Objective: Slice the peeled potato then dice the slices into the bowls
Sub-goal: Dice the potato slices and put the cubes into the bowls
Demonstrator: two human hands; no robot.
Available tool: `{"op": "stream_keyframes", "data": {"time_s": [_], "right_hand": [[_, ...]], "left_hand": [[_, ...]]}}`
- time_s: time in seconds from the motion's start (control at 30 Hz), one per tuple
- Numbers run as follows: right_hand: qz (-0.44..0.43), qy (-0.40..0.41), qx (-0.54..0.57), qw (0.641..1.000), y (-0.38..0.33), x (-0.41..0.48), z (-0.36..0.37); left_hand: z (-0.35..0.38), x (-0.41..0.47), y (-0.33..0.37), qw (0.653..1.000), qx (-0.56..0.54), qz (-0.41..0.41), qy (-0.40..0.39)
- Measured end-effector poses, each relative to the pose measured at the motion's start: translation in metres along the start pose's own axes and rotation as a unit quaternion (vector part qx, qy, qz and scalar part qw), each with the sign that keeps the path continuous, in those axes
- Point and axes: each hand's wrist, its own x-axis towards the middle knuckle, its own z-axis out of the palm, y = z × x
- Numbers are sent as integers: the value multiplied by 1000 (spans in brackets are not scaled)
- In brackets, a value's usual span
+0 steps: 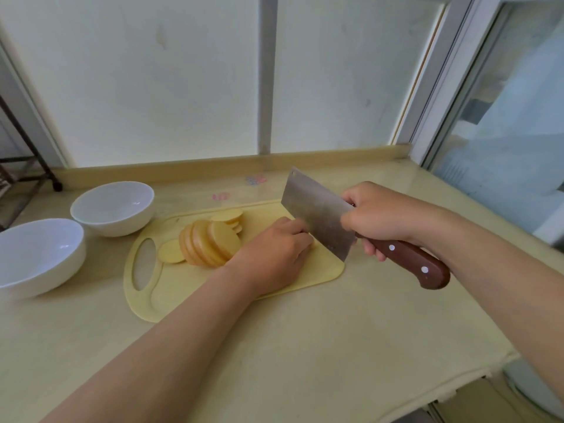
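Beige countertop (305,346), bowls (113,209) at left; white wall (152,87) behind.

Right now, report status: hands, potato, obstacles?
Right hand grips cleaver; left hand curled against it, hold hidden. Slices fanned on board. Both bowls empty. Nothing blocking.

Our left hand (271,254) and right hand (384,215) are bare; back from the fingers, the left forearm (171,337) and right forearm (503,270) are bare too.
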Motion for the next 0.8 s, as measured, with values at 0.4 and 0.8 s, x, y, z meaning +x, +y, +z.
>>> {"op": "stream_keyframes", "data": {"time_s": [0.4, 0.8], "right_hand": [[-8, -46, -181, 982, -1, -10, 3], [-35, -54, -128, 990, -4, 31, 21]], "left_hand": [[-4, 1, 0, 1000, 2, 0, -12], [-1, 1, -3, 1000, -19, 0, -24]]}}
